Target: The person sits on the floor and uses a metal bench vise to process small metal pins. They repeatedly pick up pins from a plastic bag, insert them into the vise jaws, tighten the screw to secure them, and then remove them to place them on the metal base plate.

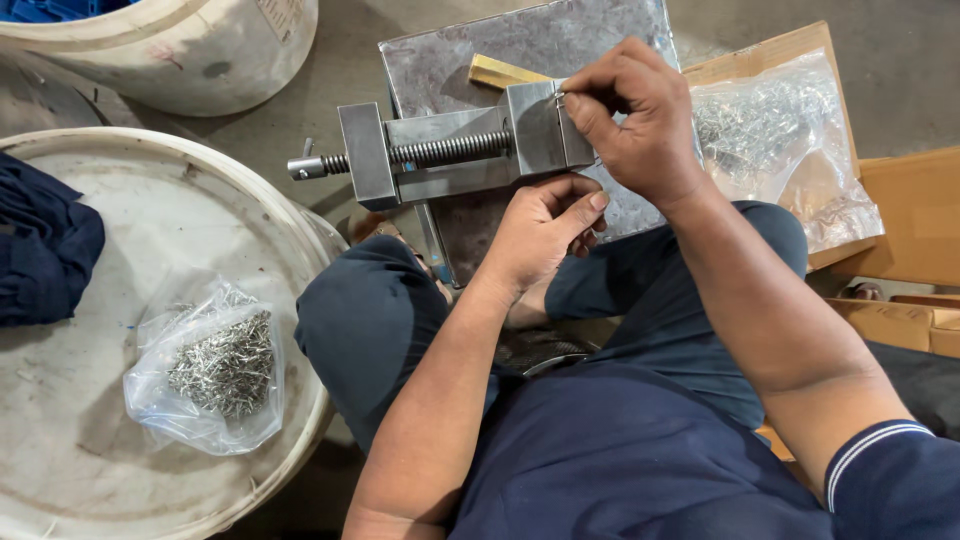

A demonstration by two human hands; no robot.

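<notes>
**Hands at a small steel vise**

Nearest, dark blue trousers (380, 320) and a dark blue shirt (620, 470), knees drawn up either side of the work; to the left, on a round white drum lid (90, 400), a clear bag of small metal pins (215, 370) and a folded dark blue cloth (40, 240); further out, left hand (540, 235) curled against the near edge of the vise (450, 150), fingers bent inward and close together, contents impossible to tell; beyond it, right hand (630, 115) over the vise's jaw end, thumb and forefinger pinched narrow on a thin metal pin (560, 95) at the top of the jaw block; vise lying on a grey steel plate (560, 40), screw pointing left, a brass-coloured bar (500, 72) just behind it; right of the plate, a second clear bag of pins (780, 140) on cardboard (900, 210); farthest, top left, a white bucket (200, 60).
</notes>
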